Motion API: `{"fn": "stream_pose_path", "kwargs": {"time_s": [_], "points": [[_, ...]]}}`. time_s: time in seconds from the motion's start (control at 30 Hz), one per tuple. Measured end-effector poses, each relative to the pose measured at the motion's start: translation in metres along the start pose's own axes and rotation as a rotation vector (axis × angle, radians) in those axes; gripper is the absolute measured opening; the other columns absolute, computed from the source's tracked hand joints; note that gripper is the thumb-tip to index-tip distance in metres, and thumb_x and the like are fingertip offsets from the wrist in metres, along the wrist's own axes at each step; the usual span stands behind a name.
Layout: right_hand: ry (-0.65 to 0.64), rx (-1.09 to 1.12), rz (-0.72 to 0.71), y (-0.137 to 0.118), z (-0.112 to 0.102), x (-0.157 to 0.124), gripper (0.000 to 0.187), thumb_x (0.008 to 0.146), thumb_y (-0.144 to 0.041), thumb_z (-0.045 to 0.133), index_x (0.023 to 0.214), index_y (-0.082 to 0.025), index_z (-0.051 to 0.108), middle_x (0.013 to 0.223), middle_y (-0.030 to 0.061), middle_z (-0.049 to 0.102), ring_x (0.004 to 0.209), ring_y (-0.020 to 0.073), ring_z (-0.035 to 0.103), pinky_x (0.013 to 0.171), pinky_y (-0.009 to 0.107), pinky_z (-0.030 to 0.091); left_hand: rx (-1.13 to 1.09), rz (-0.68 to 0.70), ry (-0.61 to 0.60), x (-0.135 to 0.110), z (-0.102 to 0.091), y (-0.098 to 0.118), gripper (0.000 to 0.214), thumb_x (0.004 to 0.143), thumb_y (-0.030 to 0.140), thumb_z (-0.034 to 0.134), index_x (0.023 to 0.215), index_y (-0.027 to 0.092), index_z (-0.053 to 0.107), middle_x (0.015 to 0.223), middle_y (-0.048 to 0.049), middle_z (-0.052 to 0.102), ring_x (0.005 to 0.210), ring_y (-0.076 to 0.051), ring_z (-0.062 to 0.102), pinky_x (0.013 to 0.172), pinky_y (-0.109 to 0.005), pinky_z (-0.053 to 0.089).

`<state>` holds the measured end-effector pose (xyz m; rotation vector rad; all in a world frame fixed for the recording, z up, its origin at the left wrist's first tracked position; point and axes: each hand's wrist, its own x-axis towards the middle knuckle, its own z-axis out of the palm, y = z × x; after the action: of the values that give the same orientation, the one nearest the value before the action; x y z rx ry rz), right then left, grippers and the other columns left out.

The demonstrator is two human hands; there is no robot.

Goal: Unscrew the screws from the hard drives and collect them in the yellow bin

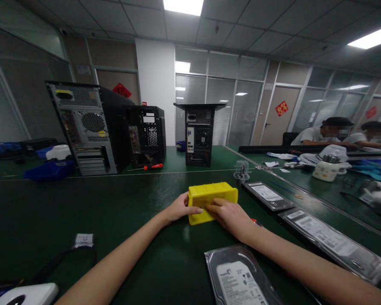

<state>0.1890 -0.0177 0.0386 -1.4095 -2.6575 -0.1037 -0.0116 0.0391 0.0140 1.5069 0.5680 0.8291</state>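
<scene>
A yellow plastic parts bin (198,193) is tipped on the green table with its opening facing me. My left hand (181,207) grips its left end, the thumb reaching over the rim to the inside. Into the opening goes my right hand (230,214), fingers bent and pressed together; whatever they pinch is hidden. Tiny metal pieces, perhaps screws, show faintly near the fingertips. Close to my right forearm lies a hard drive (241,279), label up. An orange-red object (256,222) peeks out behind my right wrist.
Two more hard drives (268,195) lie at the right, beside a clear plastic cup (241,170). Computer cases (199,135) stand at the back, a red-handled screwdriver (153,167) before them. A cable (66,254) lies front left. People (324,133) sit at the far right.
</scene>
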Motion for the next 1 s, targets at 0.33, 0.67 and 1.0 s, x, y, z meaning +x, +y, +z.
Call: {"fn": "stream_pose_path", "kwargs": {"time_s": [0.33, 0.67, 1.0], "points": [[-0.015, -0.029, -0.032, -0.0027, -0.0002, 0.0016, 0.028, 0.091, -0.03, 0.053, 0.114, -0.015, 0.056, 0.114, 0.0084, 0.059, 0.097, 0.0191, 0.06, 0.082, 0.04, 0.052, 0.011, -0.003, 0.008, -0.0013, -0.0001, -0.0002, 0.071, 0.057, 0.029, 0.086, 0.12, 0.015, 0.055, 0.122, -0.0131, 0.063, 0.118, -0.033, 0.053, 0.103, -0.047, 0.036], [0.081, 0.128, -0.102, -0.0021, 0.0002, -0.0042, 0.023, 0.092, -0.027, 0.052, 0.111, -0.015, 0.058, 0.11, 0.0074, 0.06, 0.095, 0.018, 0.061, 0.08, 0.038, 0.053, 0.004, 0.012, -0.003, 0.0, -0.0008, -0.0016, 0.073, 0.056, 0.03, 0.086, 0.12, 0.014, 0.055, 0.122, -0.0135, 0.062, 0.118, -0.033, 0.053, 0.102, -0.045, 0.037], [0.134, 0.158, -0.075, -0.0001, 0.0072, -0.0033, 0.024, 0.092, -0.026, 0.052, 0.114, -0.015, 0.057, 0.112, 0.0078, 0.059, 0.096, 0.0185, 0.06, 0.081, 0.038, 0.053, 0.013, 0.018, 0.0, -0.0001, -0.0006, -0.0015, 0.071, 0.056, 0.031, 0.086, 0.118, 0.013, 0.056, 0.121, -0.0133, 0.062, 0.118, -0.034, 0.052, 0.101, -0.044, 0.038]]}}
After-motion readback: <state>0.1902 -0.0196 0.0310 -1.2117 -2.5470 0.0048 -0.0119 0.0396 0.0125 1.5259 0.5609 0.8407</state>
